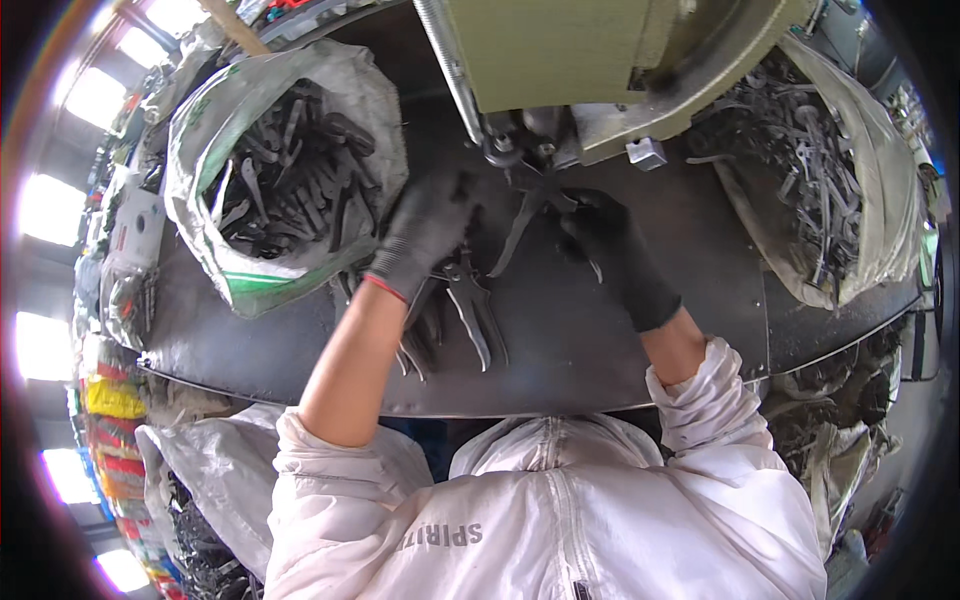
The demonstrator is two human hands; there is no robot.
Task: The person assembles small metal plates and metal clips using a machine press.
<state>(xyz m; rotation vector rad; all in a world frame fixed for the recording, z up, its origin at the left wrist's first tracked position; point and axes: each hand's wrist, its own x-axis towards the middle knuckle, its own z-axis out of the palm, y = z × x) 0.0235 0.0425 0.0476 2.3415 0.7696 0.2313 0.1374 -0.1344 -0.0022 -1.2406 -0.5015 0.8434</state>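
Observation:
My right hand point(610, 240), in a dark glove, grips one handle of a grey metal plier-like tool point(520, 225). Its upper end sits under the head of a green machine point(560, 50); whether it touches the machine's tip is unclear. My left hand point(432, 222), in a grey glove with a red cuff edge, is smeared by motion left of that tool. Its fingers cannot be made out. Just below it, several similar plier-like tools point(468, 305) lie on the dark metal table point(600, 350), handles toward me.
An open white sack point(290, 65) full of dark metal parts stands on the table at left. Another open sack point(885, 190) of metal pieces stands at right. The machine's bulky body fills the far middle. Plastic sacks point(210, 470) lie below the table's near edge.

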